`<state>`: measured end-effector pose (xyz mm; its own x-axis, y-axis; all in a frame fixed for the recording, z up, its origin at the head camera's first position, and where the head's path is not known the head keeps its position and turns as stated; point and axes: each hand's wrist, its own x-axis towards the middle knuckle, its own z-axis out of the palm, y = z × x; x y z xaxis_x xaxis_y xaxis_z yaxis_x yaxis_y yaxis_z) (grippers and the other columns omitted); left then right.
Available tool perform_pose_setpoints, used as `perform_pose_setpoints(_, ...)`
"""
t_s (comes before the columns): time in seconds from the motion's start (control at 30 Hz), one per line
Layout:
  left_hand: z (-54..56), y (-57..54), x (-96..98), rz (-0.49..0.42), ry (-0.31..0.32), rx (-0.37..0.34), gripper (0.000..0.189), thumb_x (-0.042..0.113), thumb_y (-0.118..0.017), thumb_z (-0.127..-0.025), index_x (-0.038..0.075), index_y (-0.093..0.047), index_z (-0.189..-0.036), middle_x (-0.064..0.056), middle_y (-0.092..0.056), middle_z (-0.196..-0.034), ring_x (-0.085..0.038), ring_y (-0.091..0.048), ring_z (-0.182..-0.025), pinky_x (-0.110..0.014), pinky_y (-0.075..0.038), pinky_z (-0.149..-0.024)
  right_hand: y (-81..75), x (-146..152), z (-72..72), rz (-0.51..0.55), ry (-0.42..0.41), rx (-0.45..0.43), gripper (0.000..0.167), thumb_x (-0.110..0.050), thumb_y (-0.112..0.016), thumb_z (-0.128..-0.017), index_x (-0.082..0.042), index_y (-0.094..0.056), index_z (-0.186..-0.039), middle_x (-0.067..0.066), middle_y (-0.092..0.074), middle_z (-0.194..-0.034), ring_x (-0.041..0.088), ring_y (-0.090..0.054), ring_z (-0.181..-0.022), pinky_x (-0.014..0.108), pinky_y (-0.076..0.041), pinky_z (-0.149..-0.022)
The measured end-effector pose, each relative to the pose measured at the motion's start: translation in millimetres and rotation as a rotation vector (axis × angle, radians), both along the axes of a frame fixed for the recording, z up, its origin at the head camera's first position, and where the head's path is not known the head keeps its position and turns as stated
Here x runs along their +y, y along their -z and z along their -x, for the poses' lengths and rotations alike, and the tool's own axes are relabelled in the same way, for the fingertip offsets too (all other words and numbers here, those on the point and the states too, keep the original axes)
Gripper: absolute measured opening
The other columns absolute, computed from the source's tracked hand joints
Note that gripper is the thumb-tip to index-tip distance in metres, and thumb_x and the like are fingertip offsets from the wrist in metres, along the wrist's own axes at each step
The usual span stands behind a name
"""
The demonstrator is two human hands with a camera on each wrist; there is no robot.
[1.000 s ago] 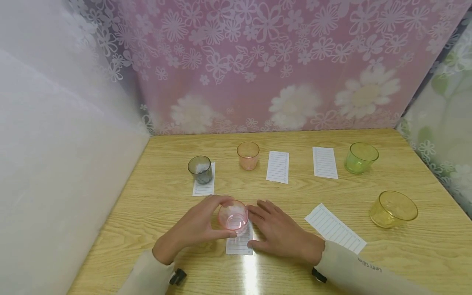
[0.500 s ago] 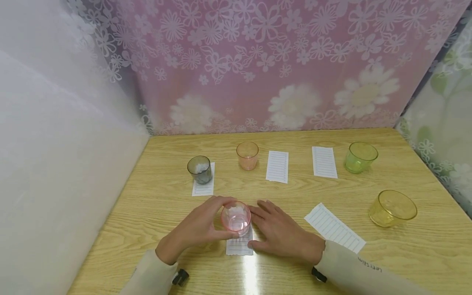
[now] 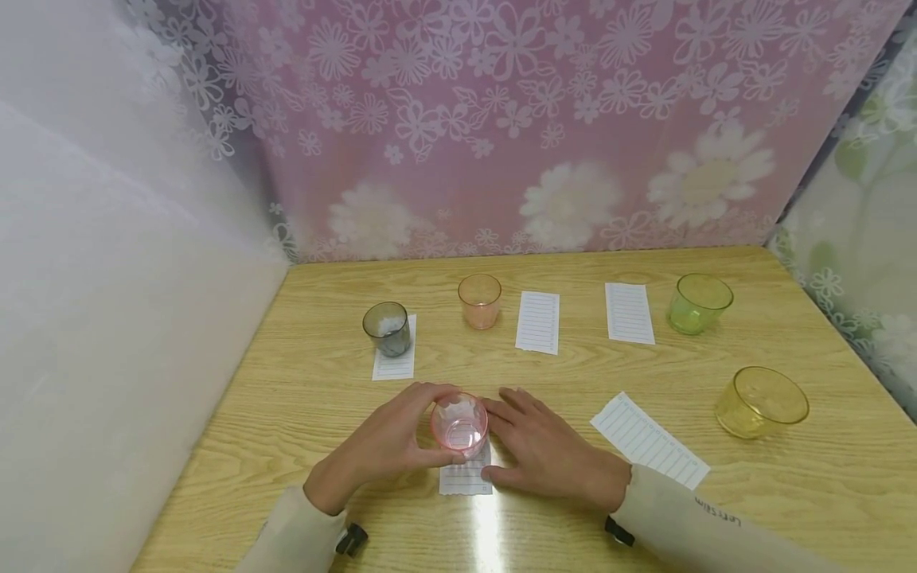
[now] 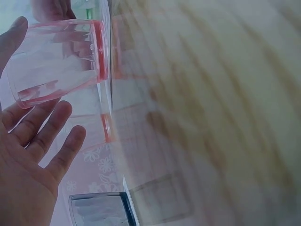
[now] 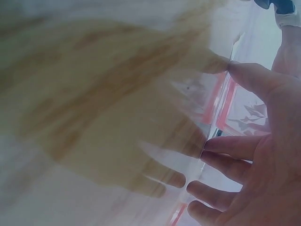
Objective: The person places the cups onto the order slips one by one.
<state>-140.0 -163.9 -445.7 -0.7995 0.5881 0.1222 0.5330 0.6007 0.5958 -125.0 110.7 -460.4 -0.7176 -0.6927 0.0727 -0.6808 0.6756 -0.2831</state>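
Note:
My left hand (image 3: 389, 434) grips a clear pink glass cup (image 3: 460, 426) from the left, thumb on its near side and index finger on its far side. In the left wrist view the other fingers spread beside the cup (image 4: 61, 61). Beneath the cup lies a lined paper slip (image 3: 464, 480), its upper part seen through the glass. My right hand (image 3: 548, 454) rests palm down at the slip's right edge, index fingertip close to the cup. From the right wrist view, thumb and fingertips (image 5: 214, 143) touch the surface with nothing grasped.
A grey cup (image 3: 388, 333) stands on another slip (image 3: 395, 368). An orange cup (image 3: 480, 302), green bowl (image 3: 700, 304) and yellow bowl (image 3: 761, 403) stand on the wooden table (image 3: 301, 398). Further slips lie at back centre (image 3: 538, 322), back right (image 3: 630, 313) and right (image 3: 650, 439).
The pink cup, held by my left hand, has shifted slightly right and nearer to me over the slip. My right hand has stayed in place.

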Motion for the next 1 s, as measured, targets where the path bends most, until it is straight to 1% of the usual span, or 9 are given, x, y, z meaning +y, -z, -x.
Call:
perform_pose_setpoints(0.23,-1.1,-0.9,0.0,0.002,-0.009,-0.018,0.082,0.053,-0.092,-0.086,0.023,-0.057,-0.154,0.008,-0.062,-0.151,-0.012,-0.06,-0.137,-0.047,-0.055,-0.114,0.3,-0.2,0.3,-0.004,-0.001,0.002,0.075,-0.049,-0.078,-0.097,-0.004,-0.06,-0.155,0.01,-0.056,-0.162,0.048,-0.048,-0.151,0.064,-0.036,-0.128)
perform_pose_setpoints(0.57,-0.6,1.2,-0.3,0.012,0.013,-0.012,0.085,0.054,-0.09,-0.088,0.021,-0.054,-0.157,0.007,-0.061,-0.152,-0.013,-0.059,-0.138,-0.045,-0.054,-0.115,-0.6,0.0,-0.1,-0.003,0.002,-0.021,0.077,-0.05,-0.077,-0.098,-0.005,-0.056,-0.158,0.011,-0.057,-0.161,0.048,-0.047,-0.153,0.064,-0.036,-0.128)
perform_pose_setpoints(0.67,-1.2,1.8,-0.9,0.017,0.02,-0.034,0.093,0.058,-0.088,-0.088,0.023,-0.047,-0.164,0.007,-0.061,-0.154,-0.014,-0.057,-0.143,-0.047,-0.052,-0.118,-1.7,0.9,-0.5,0.01,0.001,-0.015,0.076,-0.049,-0.077,-0.099,-0.004,-0.057,-0.156,0.012,-0.058,-0.16,0.047,-0.048,-0.152,0.062,-0.036,-0.128)
perform_pose_setpoints(0.8,-2.5,2.1,-1.4,0.022,0.029,-0.054,0.105,0.063,-0.086,-0.088,0.026,-0.035,-0.172,0.006,-0.061,-0.156,-0.016,-0.053,-0.148,-0.05,-0.048,-0.122,-2.2,3.9,-0.5,0.032,0.015,-0.003,0.075,-0.05,-0.076,-0.099,-0.003,-0.058,-0.155,0.013,-0.059,-0.159,0.046,-0.05,-0.151,0.059,-0.038,-0.128)
perform_pose_setpoints(0.9,-3.0,2.1,-1.1,0.026,0.026,-0.039,0.107,0.065,-0.084,-0.089,0.029,-0.03,-0.174,0.008,-0.059,-0.158,-0.015,-0.052,-0.15,-0.05,-0.048,-0.122,-2.1,6.8,0.2,0.026,0.031,-0.008,0.076,-0.052,-0.074,-0.099,-0.004,-0.058,-0.156,0.013,-0.057,-0.161,0.045,-0.049,-0.152,0.059,-0.038,-0.128)
perform_pose_setpoints(1.0,-3.3,-0.2,-0.7,0.038,0.008,-0.025,0.104,0.067,-0.081,-0.09,0.034,-0.028,-0.174,0.011,-0.054,-0.162,-0.014,-0.049,-0.152,-0.05,-0.047,-0.123,-3.8,9.9,1.5,0.02,0.039,-0.01,0.076,-0.051,-0.074,-0.1,-0.004,-0.057,-0.157,0.014,-0.055,-0.164,0.045,-0.047,-0.154,0.059,-0.037,-0.129)
